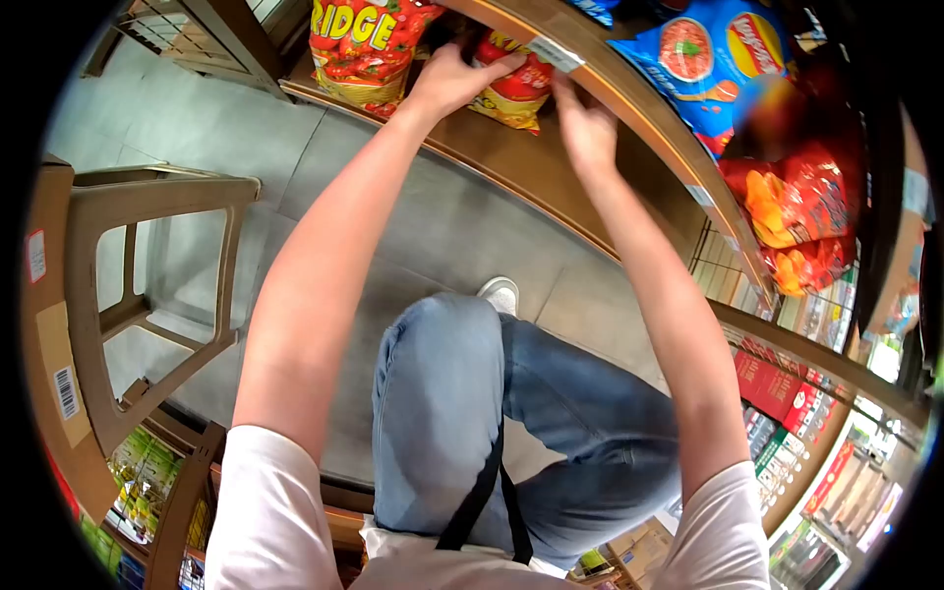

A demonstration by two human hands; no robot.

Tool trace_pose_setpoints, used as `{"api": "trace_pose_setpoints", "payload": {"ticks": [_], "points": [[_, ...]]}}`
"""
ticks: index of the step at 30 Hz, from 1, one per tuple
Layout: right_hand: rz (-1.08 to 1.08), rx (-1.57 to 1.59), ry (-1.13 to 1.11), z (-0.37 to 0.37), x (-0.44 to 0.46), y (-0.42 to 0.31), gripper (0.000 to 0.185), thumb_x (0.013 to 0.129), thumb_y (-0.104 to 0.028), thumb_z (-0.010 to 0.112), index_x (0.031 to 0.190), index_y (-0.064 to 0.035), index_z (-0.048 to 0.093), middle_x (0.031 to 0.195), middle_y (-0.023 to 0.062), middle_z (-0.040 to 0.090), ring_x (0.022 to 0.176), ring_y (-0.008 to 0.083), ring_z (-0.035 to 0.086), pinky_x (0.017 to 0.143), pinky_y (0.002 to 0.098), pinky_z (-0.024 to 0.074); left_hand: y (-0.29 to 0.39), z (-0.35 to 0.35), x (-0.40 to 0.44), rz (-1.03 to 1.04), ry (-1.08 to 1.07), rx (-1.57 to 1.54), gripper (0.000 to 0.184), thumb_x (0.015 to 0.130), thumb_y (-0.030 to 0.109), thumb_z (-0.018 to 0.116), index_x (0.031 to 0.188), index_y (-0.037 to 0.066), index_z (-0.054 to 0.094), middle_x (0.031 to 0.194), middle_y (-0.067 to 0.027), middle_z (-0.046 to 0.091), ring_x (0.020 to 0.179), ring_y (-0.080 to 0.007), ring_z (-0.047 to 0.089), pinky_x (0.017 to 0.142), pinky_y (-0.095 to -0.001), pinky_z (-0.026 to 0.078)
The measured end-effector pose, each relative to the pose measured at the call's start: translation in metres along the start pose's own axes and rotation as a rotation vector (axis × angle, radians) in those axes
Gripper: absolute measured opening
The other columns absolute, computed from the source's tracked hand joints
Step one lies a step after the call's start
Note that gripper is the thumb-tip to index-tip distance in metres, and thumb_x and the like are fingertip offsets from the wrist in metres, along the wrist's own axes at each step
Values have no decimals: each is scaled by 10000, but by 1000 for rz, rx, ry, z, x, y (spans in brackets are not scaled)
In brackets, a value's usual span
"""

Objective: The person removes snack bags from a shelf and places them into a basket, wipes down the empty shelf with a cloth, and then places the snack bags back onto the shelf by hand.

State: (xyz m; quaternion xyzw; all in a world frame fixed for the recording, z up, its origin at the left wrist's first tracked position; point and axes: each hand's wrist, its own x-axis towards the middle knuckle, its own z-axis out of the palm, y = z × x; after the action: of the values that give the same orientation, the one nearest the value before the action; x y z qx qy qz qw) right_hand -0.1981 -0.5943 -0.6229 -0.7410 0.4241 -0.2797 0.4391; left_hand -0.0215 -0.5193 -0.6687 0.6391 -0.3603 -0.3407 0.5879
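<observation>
A red and yellow snack bag (pixel 518 87) stands on the lower shelf, between my two hands. My left hand (pixel 455 83) is at its left side, with the thumb stretched across the bag's front and the other fingers partly hidden behind. At the bag's right edge, my right hand (pixel 587 126) presses in, its fingertips partly covered by the bag and the shelf edge above. A bigger red snack bag (pixel 364 49) with "RIDGE" in yellow letters stands just left of my left hand.
Blue chip bags (pixel 700 69) and red chip bags (pixel 801 202) lie on the upper shelf (pixel 639 123) at right. A plastic stool (pixel 162 187) and a cardboard box (pixel 59 344) stand at left. My bent knees are over the tiled floor (pixel 413 256).
</observation>
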Motion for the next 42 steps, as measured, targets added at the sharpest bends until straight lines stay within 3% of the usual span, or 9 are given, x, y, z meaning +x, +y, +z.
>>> {"api": "trace_pose_setpoints", "payload": {"ticks": [3, 7, 11, 13, 18, 26, 28, 31, 42], "points": [[-9, -484, -128, -25, -81, -33, 689, 864, -407, 652, 1365, 18, 444, 1367, 247, 483, 1324, 368, 403, 1101, 405, 324, 15, 2, -34, -91, 95, 106, 913, 722, 593, 732, 1272, -96, 495, 1210, -252, 604, 1143, -303, 589, 979, -360, 446], [225, -708, -864, -92, -147, -139, 646, 865, -416, 651, 1337, -5, 488, 1280, 268, 552, 1240, 353, 509, 1061, 415, 382, 18, 16, -95, -80, 94, 159, 537, 945, 406, 573, 1195, -69, 562, 1169, -208, 625, 1114, -249, 588, 959, -341, 441], [257, -411, -709, -105, -161, -165, 560, 875, -422, 625, 1293, -56, 553, 1219, 239, 602, 1175, 351, 557, 1021, 425, 420, 47, 32, -159, -137, 33, 152, 474, 968, 377, 507, 1084, -69, 614, 1070, -269, 646, 1030, -353, 632, 869, -399, 478], [180, -810, -688, -96, -156, -181, 478, 885, -403, 601, 1212, -54, 617, 1129, 202, 654, 1092, 356, 595, 981, 418, 448, 52, 34, -183, -183, -32, 193, 407, 968, 351, 504, 981, -33, 637, 967, -269, 645, 919, -394, 642, 786, -427, 490], [216, -853, -791, -54, -122, -177, 391, 882, -409, 587, 808, -54, 734, 836, 199, 682, 889, 334, 663, 792, 433, 503, 43, 30, -216, -188, 34, 441, 348, 958, 303, 517, 925, -23, 636, 874, -248, 650, 836, -414, 630, 738, -461, 483], [686, -1187, -1260, 32, -98, -99, 341, 891, -307, 556, 814, -18, 721, 872, 196, 700, 888, 331, 679, 798, 416, 533, 90, 27, -242, -494, 130, 452, 252, 918, 239, 544, 905, -1, 620, 881, -228, 654, 829, -415, 626, 776, -471, 502], [280, -914, -802, 23, -119, -107, 315, 890, -243, 544, 839, 28, 695, 924, 242, 684, 945, 377, 660, 838, 455, 519, 103, 23, -257, -425, 168, 505, 196, 880, 191, 570, 948, 16, 626, 883, -211, 656, 846, -389, 633, 807, -450, 502], [278, -787, -697, 15, -135, -152, 267, 880, -221, 555, 931, 8, 682, 971, 251, 671, 973, 422, 636, 862, 489, 499, 144, 2, -285, -458, 266, 373, 150, 859, 149, 580, 916, 15, 612, 876, -195, 654, 850, -352, 639, 789, -435, 511], [149, -747, -754, -132, -163, -333, 176, 850, -124, 580, 985, -55, 670, 908, 210, 683, 891, 386, 659, 797, 464, 519, 411, -67, -389, -713, 286, 296, 167, 872, 183, 571, 923, 31, 619, 945, -162, 664, 885, -350, 639, 792, -427, 509]]}}
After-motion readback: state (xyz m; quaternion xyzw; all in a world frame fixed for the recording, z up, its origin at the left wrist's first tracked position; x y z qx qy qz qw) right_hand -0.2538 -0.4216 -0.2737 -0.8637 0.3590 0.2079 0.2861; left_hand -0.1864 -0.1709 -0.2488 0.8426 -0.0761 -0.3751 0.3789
